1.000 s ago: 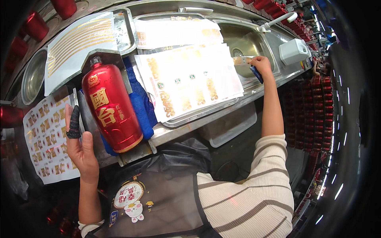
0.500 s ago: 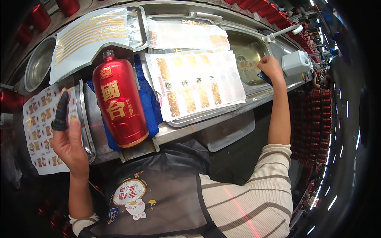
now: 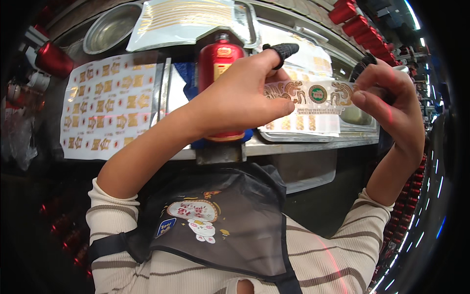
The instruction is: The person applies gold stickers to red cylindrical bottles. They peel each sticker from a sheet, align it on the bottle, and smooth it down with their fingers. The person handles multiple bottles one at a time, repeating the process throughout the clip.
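- A translucent rectangular decal strip (image 3: 320,94) with gold dragon motifs and a round green emblem is stretched between the two hands, above the counter (image 3: 274,148).
- The person's left hand (image 3: 249,93) has its grip clamped on the strip's left end, thumb in front, the fingers behind partly hidden; a black cover sleeves one raised fingertip.
- The right hand (image 3: 391,100) pinches the right end between thumb and finger.
- Behind the left hand, a glossy red bottle with gold markings (image 3: 208,66) lies neck-away, a bunched blue cloth (image 3: 190,88) beside it.
- Beneath the strip, white gold-printed sheets (image 3: 325,125) lie on a shallow metal tray (image 3: 298,139).
- Farther left are a white sheet of gold motifs (image 3: 107,103) and a round steel bowl (image 3: 112,27).
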A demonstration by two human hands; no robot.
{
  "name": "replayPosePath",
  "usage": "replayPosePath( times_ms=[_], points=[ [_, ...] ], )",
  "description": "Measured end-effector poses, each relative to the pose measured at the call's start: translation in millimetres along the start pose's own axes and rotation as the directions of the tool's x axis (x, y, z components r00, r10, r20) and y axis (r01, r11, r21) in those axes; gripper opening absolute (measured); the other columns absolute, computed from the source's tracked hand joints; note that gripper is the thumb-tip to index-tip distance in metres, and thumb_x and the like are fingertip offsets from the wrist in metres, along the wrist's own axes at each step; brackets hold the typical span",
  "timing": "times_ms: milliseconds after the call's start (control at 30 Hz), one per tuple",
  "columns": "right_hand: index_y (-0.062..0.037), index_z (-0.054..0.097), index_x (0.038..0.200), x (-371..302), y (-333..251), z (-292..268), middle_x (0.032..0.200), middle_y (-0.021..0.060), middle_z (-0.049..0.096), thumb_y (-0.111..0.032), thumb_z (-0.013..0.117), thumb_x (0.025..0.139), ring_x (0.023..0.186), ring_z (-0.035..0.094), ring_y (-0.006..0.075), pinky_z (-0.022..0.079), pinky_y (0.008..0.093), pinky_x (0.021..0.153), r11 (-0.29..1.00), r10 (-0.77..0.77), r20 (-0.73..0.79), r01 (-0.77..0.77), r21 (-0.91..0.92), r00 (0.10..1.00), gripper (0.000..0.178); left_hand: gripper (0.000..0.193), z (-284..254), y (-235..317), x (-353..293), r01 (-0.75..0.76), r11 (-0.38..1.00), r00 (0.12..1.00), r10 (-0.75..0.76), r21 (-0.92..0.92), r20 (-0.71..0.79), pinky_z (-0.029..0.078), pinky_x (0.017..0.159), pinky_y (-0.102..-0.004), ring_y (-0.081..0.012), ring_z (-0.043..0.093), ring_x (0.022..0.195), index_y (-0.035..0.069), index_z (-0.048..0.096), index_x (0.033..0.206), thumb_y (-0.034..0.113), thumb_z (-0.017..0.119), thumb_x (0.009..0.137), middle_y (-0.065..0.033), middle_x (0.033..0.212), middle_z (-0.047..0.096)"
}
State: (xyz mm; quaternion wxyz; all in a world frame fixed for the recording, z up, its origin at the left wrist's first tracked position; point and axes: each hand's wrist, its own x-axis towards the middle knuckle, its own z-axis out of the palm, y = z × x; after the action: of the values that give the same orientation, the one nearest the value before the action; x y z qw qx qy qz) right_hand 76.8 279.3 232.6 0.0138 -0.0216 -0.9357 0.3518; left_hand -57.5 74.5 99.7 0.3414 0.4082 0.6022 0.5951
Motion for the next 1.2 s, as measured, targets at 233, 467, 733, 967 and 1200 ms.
replayPosePath(
  times_ms=[233, 467, 733, 967, 1200],
  points=[
    [0.0006, 0.071, 0.082, -27, 27, 133, 0.075, 0.0001, 0.066, -0.010, 0.079, 0.081, 0.069, 0.055, 0.0048, 0.040, 0.0193, 0.062, 0.855, 0.250, 0.096, -0.266, 0.445, 0.964, 0.013, 0.055, -26, -23, -132, 0.197, 0.963, 0.869, -0.258, -0.184, -0.421, 0.050, 0.075, -0.0222, -0.0085, 0.064, 0.083, 0.002, 0.058, 0.137, -0.002, 0.074, 0.085, -0.0003, 0.089, 0.068],
    [0.0018, 0.070, 0.092, -8, 45, 180, 0.082, -0.0023, 0.065, -0.009, 0.073, 0.091, 0.074, 0.053, 0.0027, 0.043, 0.0195, 0.064, 0.602, 0.383, 0.062, -0.300, 0.740, 0.922, 0.011, 0.045, -27, -54, -133, 0.089, 0.942, 0.769, -0.271, -0.323, -0.578, 0.053, 0.076, -0.0220, -0.0078, 0.064, 0.081, 0.000, 0.061, 0.130, -0.002, 0.073, 0.087, -0.0002, 0.087, 0.067],
    [-0.0008, 0.070, 0.090, 0, 54, 184, 0.074, -0.0064, 0.060, -0.011, 0.073, 0.091, 0.063, 0.046, -0.0011, 0.033, 0.0171, 0.054, 0.603, 0.402, 0.079, -0.329, 0.726, 0.912, 0.011, 0.032, -27, -73, -127, 0.050, 0.933, 0.751, -0.270, -0.356, -0.603, 0.056, 0.080, -0.0235, -0.0081, 0.066, 0.084, -0.001, 0.064, 0.118, -0.002, 0.073, 0.087, -0.0012, 0.089, 0.068],
    [0.0002, 0.069, 0.092, 2, 56, 184, 0.075, -0.0070, 0.060, -0.009, 0.072, 0.091, 0.064, 0.046, -0.0016, 0.033, 0.0164, 0.054, 0.594, 0.402, 0.100, -0.343, 0.727, 0.910, 0.010, 0.029, -26, -74, -126, 0.078, 0.930, 0.755, -0.290, -0.360, -0.588, 0.056, 0.080, -0.0240, -0.0087, 0.067, 0.085, -0.001, 0.064, 0.116, 0.000, 0.074, 0.088, -0.0022, 0.091, 0.069],
    [0.0000, 0.070, 0.091, 3, 56, 184, 0.076, -0.0061, 0.061, -0.009, 0.072, 0.091, 0.065, 0.047, -0.0014, 0.034, 0.0165, 0.055, 0.603, 0.393, 0.098, -0.337, 0.723, 0.914, 0.010, 0.021, -24, -76, -123, 0.087, 0.932, 0.757, -0.292, -0.353, -0.585, 0.057, 0.079, -0.0242, -0.0093, 0.068, 0.085, -0.001, 0.065, 0.107, 0.001, 0.074, 0.088, -0.0043, 0.091, 0.070]
  ],
)
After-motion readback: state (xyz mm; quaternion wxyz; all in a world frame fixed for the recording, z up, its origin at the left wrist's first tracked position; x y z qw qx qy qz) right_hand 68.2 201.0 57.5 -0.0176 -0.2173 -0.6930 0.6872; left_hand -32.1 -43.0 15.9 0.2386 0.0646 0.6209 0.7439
